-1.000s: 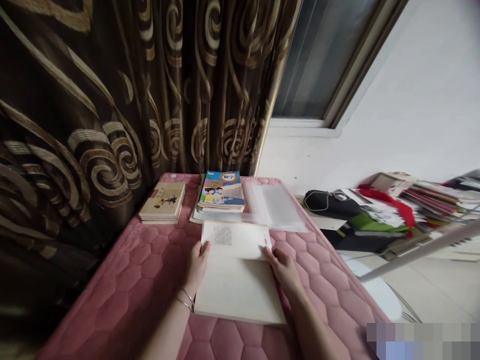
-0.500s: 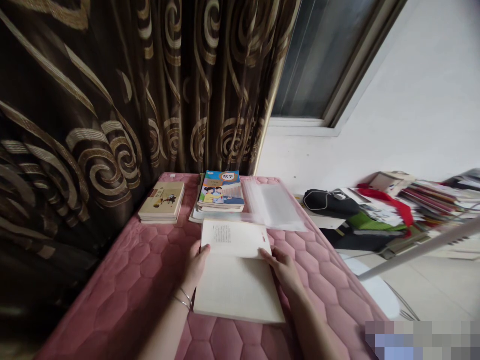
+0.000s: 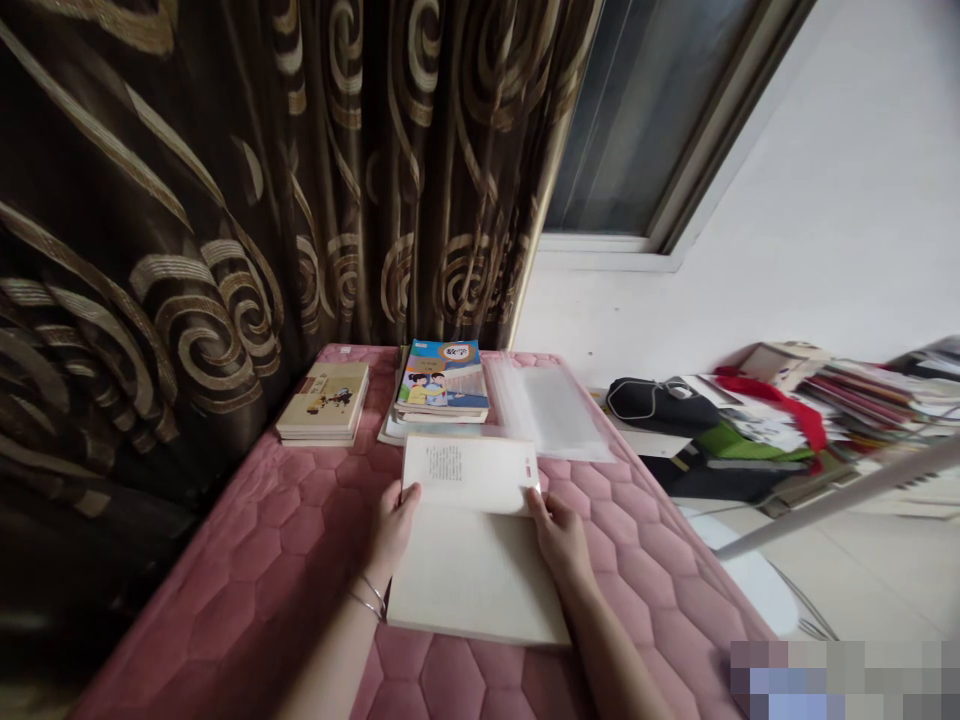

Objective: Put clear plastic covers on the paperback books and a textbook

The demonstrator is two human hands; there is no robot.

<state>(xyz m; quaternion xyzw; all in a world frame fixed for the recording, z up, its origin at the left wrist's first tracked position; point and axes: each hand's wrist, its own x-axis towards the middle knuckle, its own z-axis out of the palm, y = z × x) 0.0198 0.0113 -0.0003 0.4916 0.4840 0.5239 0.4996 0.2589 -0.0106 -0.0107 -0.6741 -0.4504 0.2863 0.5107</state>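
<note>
An open book lies in front of me on the pink quilted surface, one page with a block of small print tilted up at the far side and a nearly blank page towards me. My left hand grips its left edge, thumb on top of the page. On the opposite edge my right hand is closed too, its thumb on the page near a small red mark. The fingers under the book are hidden on both sides. Just beyond it sits a stack of books topped by a blue illustrated cover.
Clear plastic sheets lie right of the blue-topped stack. A stack of tan books stands at the far left. A dark patterned curtain hangs behind. Off the right edge are a black pouch, piled papers and a slanted pale pole.
My right hand has shifted slightly, its thumb now pointing more upward along the book's right edge. The left hand and the book have barely moved.
</note>
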